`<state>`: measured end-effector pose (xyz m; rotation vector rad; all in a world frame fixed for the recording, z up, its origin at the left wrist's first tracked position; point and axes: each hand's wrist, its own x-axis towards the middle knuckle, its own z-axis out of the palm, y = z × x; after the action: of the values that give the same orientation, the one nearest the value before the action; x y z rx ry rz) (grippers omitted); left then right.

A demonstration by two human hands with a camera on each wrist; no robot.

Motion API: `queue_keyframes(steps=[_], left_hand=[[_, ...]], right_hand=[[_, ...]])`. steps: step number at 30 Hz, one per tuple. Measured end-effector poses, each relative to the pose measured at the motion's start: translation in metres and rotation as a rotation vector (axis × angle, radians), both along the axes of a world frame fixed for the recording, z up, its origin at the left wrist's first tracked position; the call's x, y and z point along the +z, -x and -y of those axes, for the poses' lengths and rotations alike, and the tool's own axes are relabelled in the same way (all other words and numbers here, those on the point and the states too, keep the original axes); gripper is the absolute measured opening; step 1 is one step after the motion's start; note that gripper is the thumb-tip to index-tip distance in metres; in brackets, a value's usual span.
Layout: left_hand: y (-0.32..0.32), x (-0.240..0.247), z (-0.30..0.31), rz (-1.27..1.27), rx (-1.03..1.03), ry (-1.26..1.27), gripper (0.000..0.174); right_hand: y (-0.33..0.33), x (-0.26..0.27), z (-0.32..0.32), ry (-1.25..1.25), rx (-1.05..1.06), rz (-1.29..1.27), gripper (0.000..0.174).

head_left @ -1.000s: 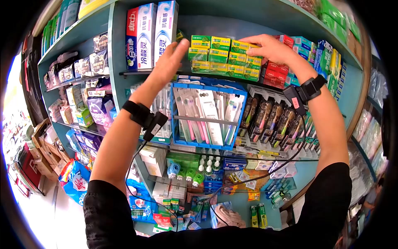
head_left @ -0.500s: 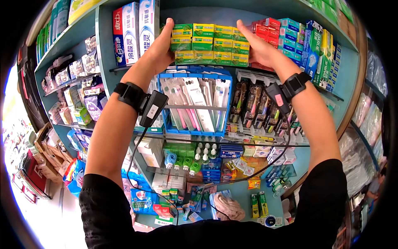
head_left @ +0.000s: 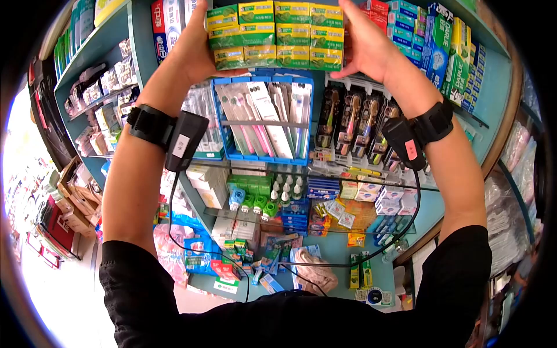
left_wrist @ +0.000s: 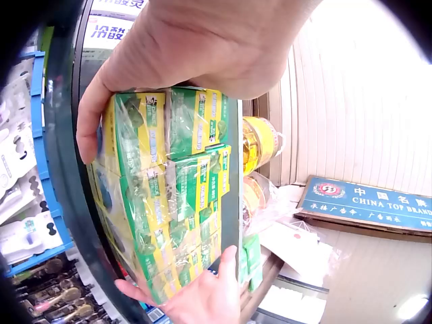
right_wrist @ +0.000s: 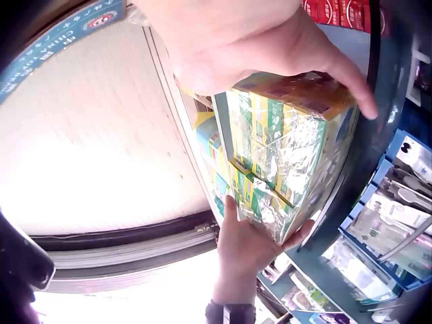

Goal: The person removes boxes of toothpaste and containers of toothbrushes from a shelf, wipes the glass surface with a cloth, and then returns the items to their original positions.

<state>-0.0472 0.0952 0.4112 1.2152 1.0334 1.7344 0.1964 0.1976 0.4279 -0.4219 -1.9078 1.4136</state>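
Observation:
A plastic-wrapped block of small green and yellow boxes (head_left: 275,36), stacked in rows, spans the space between both hands at the top of the head view. My left hand (head_left: 194,49) grips its left end. In the left wrist view, the left thumb bends over an edge of the wrapped boxes (left_wrist: 169,182). My right hand (head_left: 371,49) holds the opposite end, its thumb low beside the bottom corner and its fingers up along the side. The right wrist view shows the shiny wrap (right_wrist: 283,148) beneath the right hand; some fingertips are hidden behind the block.
Below the block, a blue basket (head_left: 264,119) holds packaged toothbrushes, with more toothbrushes (head_left: 354,122) hanging to its right. Tall toothpaste boxes (head_left: 168,29) stand at left, Darlie boxes (head_left: 438,49) at right. Black cables (head_left: 371,258) from the wrist cameras loop in front of the lower shelves.
My left hand has come from beside the block onto its left end, and the right hand has settled on the other end. The block now looks larger and higher in the head view.

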Motion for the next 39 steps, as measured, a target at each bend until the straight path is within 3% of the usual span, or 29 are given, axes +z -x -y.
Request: queue_keyframes(steps=[1, 5, 7, 13, 14, 17, 21, 23, 26, 27, 28, 29, 31, 32, 33, 34, 36, 37, 38, 39], left_hand=[[-0.007, 0.000, 0.005, -0.006, 0.037, -0.006, 0.080], [-0.008, -0.002, 0.013, 0.016, -0.017, -0.006, 0.070], [-0.006, -0.003, 0.017, -0.012, -0.305, -0.091, 0.074], [-0.047, -0.007, 0.048, 0.024, -0.026, 0.010, 0.074], [-0.043, -0.011, 0.054, 0.044, -0.271, -0.078, 0.053], [-0.051, -0.018, 0.076, 0.115, 0.137, -0.018, 0.060], [-0.086, -0.035, 0.123, 0.163, 0.146, -0.099, 0.054], [-0.040, -0.045, 0.141, 0.101, -0.506, -0.054, 0.058], [-0.037, -0.069, 0.174, 0.200, -0.320, -0.052, 0.057], [-0.039, -0.081, 0.181, 0.239, -0.277, -0.072, 0.056], [-0.050, -0.090, 0.189, 0.149, -0.378, -0.055, 0.052], [-0.044, -0.106, 0.195, 0.235, -0.399, -0.097, 0.054], [-0.053, -0.131, 0.205, 0.265, -0.136, -0.039, 0.049], [-0.061, -0.154, 0.207, -0.374, 0.290, -0.026, 0.058], [-0.065, -0.175, 0.205, -0.388, 0.368, -0.041, 0.064], [-0.068, -0.196, 0.202, -0.402, 0.447, -0.053, 0.070], [-0.073, -0.222, 0.194, 0.382, 0.015, 0.012, 0.055], [-0.078, -0.233, 0.189, 0.542, -0.154, 0.080, 0.052], [-0.081, -0.253, 0.180, 0.545, -0.321, 0.086, 0.050], [-0.095, -0.268, 0.172, 0.517, -0.296, 0.104, 0.050]], right_hand=[[0.002, 0.003, -0.015, 0.081, 0.058, -0.018, 0.080], [-0.005, -0.001, -0.017, 0.086, -0.061, -0.047, 0.069], [-0.010, -0.007, -0.018, 0.081, 0.008, -0.041, 0.066], [-0.028, -0.008, -0.017, 0.154, 0.321, 0.013, 0.058], [-0.031, -0.010, -0.018, 0.151, 0.315, 0.001, 0.057], [-0.039, -0.018, 0.013, 0.115, 0.329, -0.029, 0.054], [-0.046, -0.032, 0.043, 0.078, 0.403, -0.041, 0.053], [-0.049, -0.042, 0.056, 0.123, 0.387, -0.008, 0.053], [-0.056, -0.070, 0.066, 0.202, 0.614, 0.005, 0.050], [-0.056, -0.082, 0.084, 0.200, 0.481, -0.020, 0.050], [-0.052, -0.096, 0.082, 0.155, 0.603, -0.051, 0.049], [-0.056, -0.110, 0.085, 0.147, 0.568, -0.030, 0.049], [-0.066, -0.133, 0.098, 0.110, 0.508, 0.011, 0.050], [-0.065, -0.155, 0.103, 0.079, 0.411, 0.015, 0.057], [-0.065, -0.176, 0.107, 0.050, 0.314, 0.024, 0.065], [-0.071, -0.194, 0.113, 0.088, 0.276, -0.026, 0.061], [-0.085, -0.232, 0.117, 0.185, 0.158, -0.060, 0.057], [-0.097, -0.248, 0.117, 0.211, 0.141, -0.012, 0.060], [-0.108, -0.264, 0.121, 0.220, 0.097, -0.010, 0.062], [-0.118, -0.279, 0.126, 0.228, 0.054, -0.009, 0.065]])
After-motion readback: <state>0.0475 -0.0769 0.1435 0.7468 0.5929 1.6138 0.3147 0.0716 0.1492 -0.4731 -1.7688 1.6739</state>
